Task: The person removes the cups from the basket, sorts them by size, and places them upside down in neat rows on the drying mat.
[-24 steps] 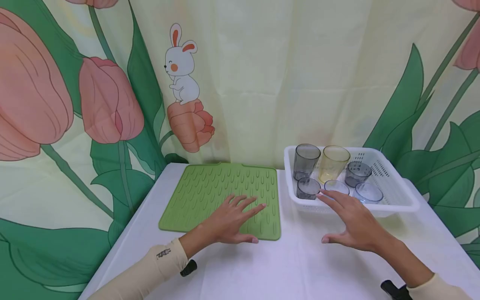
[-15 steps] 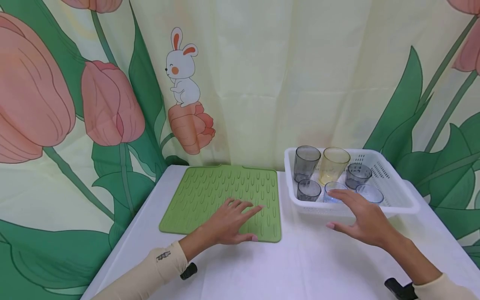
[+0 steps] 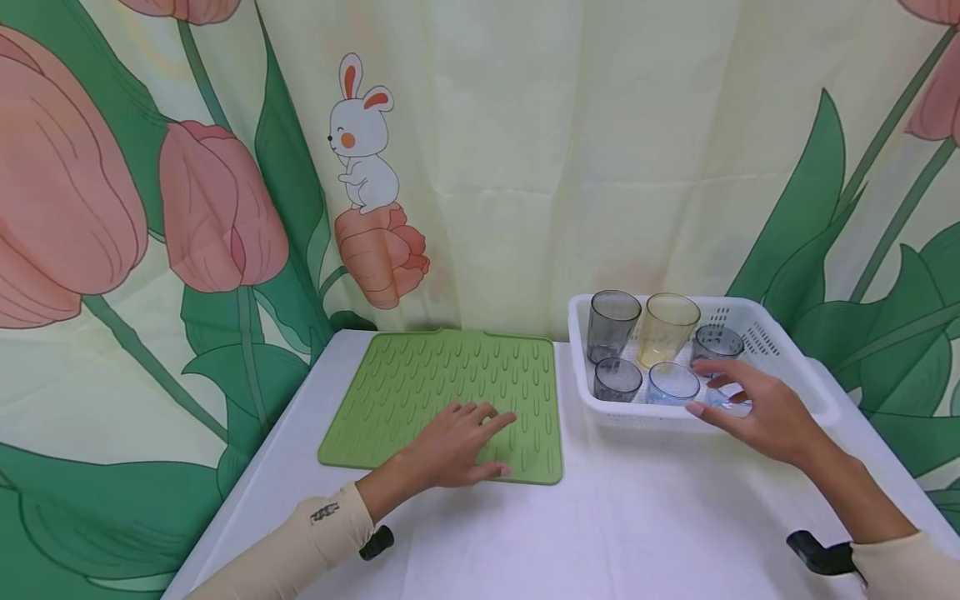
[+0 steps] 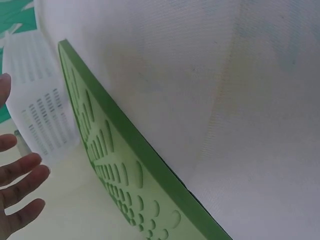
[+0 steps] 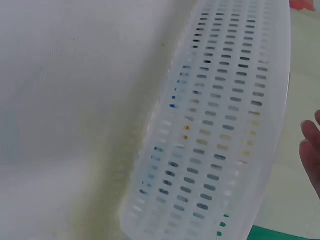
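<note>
My right hand (image 3: 772,412) hovers over the front right of a white slotted basket (image 3: 817,410), thumb and fingers apart. Below its fingers is a short blue glass (image 3: 718,400), partly hidden by the hand. Another short blue glass (image 3: 672,385) stands just left of it. Two short grey glasses, one at the front (image 3: 617,382) and one behind (image 3: 717,340), a tall grey glass (image 3: 612,329) and a tall yellow glass (image 3: 666,333) share the basket. Over the near part of a green ridged mat (image 3: 442,375), my left hand (image 3: 463,446) holds nothing, fingers loosely bent.
A white cloth (image 3: 600,517) covers the table. Behind it hangs a curtain (image 3: 510,208) printed with tulips and a rabbit. In the right wrist view, the slotted wall of the basket (image 5: 210,115) fills the middle, with fingertips (image 5: 311,140) beyond its rim.
My right hand has moved rightward along the basket's front, from near the front grey glass to over the right-hand blue glass. Its fingers have bent more. The left hand stays nearly in place.
</note>
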